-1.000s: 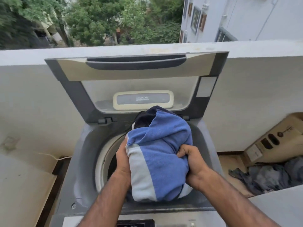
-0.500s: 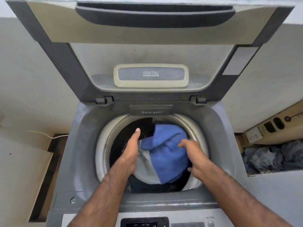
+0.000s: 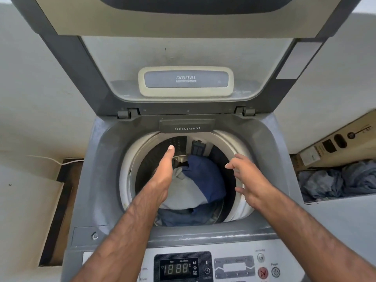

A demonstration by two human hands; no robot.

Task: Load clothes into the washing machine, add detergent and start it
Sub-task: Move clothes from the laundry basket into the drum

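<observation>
While the lid is standing open, the blue-and-white garment is lying in the washer drum; left hand and right hand are hovering above, fingers spread, holding nothing.

Grey washer with a white drum rim; blue-and-white garment in the middle of the frame; red button lower right; blue-grey clothes far right.

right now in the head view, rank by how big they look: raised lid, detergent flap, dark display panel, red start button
1. Raised grey lid, largest by far.
2. Dark display panel.
3. Dark flap marked Detergent; it sits farther from the camera, so true order with the panel is unsure.
4. Red round button, smallest.
</observation>
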